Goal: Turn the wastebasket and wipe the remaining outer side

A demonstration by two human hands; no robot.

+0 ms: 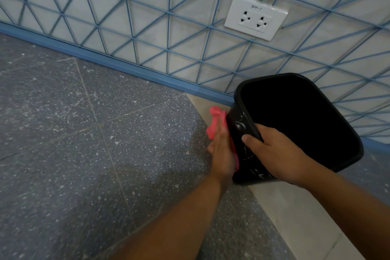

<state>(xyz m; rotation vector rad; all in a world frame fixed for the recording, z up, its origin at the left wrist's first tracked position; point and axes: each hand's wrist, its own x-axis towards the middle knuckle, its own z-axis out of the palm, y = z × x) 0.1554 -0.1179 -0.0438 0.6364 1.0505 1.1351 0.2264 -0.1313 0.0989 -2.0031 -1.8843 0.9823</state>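
Down by the wall, the person has a black bin tipped toward them, its open mouth facing up and out, its base near the blue skirting. The right hand grips the bin's near rim, thumb lying on the outer side and the other fingers curled over the lip into the dark inside. The left hand lies flat, fingers straight and together, pressing a pink cloth against the bin's left outer wall; the cloth bunches out past the fingertips and a strip of it shows below the palm.

As a judgement, the wiping looks partway through: pale smears and streaks show on the bin's side just right of the cloth, below the thumb, so that face is not yet clean. The bin's far sides are hidden from here, and its inside is too dark to read.

Around the bin: it sits over a pale strip of floor that runs along the speckled grey floor tiles to its left. Above it, well apart, a white double socket is set in the wall behind a blue wire lattice. Nothing crowds the hands; the wall close behind the bin is the only thing limiting how it can be turned.
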